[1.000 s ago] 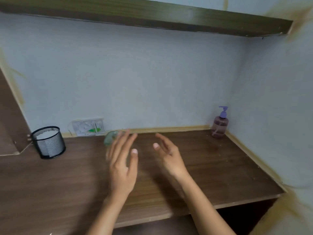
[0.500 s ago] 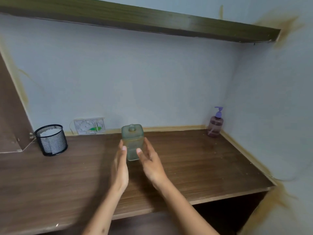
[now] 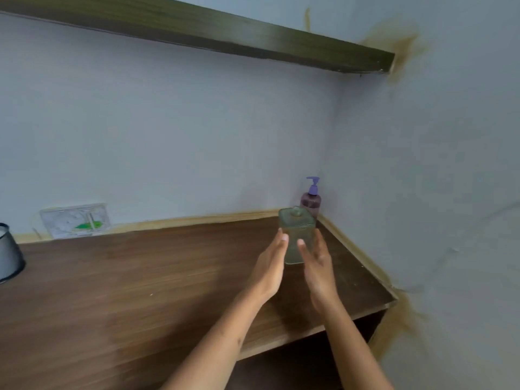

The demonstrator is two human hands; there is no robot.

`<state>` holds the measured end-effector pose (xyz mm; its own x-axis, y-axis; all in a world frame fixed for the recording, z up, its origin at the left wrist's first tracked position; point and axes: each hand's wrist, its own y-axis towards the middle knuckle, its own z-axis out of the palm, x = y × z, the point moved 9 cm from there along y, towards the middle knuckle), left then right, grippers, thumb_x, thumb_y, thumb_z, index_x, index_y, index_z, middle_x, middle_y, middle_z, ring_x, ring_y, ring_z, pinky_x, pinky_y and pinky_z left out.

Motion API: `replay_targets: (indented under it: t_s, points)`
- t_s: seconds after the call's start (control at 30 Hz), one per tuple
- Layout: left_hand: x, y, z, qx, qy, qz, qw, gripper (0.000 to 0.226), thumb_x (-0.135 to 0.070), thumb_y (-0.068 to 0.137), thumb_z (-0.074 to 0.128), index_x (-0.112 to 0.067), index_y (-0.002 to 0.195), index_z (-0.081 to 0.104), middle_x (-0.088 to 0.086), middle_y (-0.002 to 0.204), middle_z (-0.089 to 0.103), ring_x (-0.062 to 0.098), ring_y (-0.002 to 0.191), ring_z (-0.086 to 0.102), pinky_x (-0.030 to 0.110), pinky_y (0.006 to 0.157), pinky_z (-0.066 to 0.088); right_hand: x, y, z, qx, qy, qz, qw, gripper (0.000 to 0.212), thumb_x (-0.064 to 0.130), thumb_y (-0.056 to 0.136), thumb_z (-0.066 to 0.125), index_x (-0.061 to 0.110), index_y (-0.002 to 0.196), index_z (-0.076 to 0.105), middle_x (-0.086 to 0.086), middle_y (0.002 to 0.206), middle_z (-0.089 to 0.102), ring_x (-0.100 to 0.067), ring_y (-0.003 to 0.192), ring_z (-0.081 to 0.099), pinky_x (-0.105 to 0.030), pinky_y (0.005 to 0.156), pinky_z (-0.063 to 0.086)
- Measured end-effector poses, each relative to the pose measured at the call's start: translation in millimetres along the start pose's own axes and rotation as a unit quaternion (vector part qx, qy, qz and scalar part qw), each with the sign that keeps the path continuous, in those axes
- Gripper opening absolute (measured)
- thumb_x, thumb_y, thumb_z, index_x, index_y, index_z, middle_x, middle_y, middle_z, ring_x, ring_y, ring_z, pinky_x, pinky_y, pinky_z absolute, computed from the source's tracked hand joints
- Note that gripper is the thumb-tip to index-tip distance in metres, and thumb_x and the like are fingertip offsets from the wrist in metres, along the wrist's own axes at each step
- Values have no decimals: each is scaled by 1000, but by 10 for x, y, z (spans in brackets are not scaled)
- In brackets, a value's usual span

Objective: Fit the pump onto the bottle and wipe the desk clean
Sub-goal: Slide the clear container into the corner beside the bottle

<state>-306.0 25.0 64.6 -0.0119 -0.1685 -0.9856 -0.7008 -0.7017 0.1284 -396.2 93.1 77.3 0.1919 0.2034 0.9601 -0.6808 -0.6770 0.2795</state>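
A translucent green square bottle [image 3: 296,224] with a small round neck and no pump on it sits between my two palms over the right part of the wooden desk [image 3: 140,277]. My left hand [image 3: 270,267] presses its left side and my right hand [image 3: 318,266] its right side, fingers straight. Whether its base touches the desk, I cannot tell. Just behind it, in the corner, stands a dark bottle with a purple pump [image 3: 311,199].
A black mesh cup [image 3: 9,253] stands at the far left edge. A wall socket plate [image 3: 74,220] sits at the back left. A dark shelf [image 3: 197,32] runs overhead. The side wall closes the desk on the right; its front edge drops off below my forearms.
My hands closed in on the green bottle and carried it from the desk's middle to the right, near the purple pump bottle. The view has turned right.
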Motion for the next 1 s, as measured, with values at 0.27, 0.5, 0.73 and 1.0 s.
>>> replay_targets:
  t_s: [0.27,0.5,0.73,1.0]
  points:
    - [-9,386,831,87,86,15,992,74,-75,89,19,-38,151,12,-15,159,15,9,146,15,32,118,12,-158,370,-787,-82,-3,17,996,51,25,97,55,27,144,36,11,123,53,6,103,53,-20,83,45]
    - [-29,533,1106,104,108,35,988,57,-61,98,17,-36,147,31,-11,160,14,14,146,16,41,119,14,-305,466,-1033,-113,-1,33,993,56,19,96,56,25,146,33,11,129,48,14,101,49,-18,87,41]
    - [53,550,1213,127,96,29,987,53,-61,96,13,-45,146,18,-17,156,20,9,145,12,37,118,9,-335,515,-1090,-125,-35,32,991,65,19,95,57,24,150,23,8,140,38,-3,121,36,-27,97,34]
    - [64,434,886,119,72,24,990,69,-79,86,19,-49,147,14,-23,156,14,4,146,11,42,121,12,-234,308,-1125,-200,-90,10,976,69,21,95,58,26,152,19,4,159,20,-12,145,19,-33,114,24]
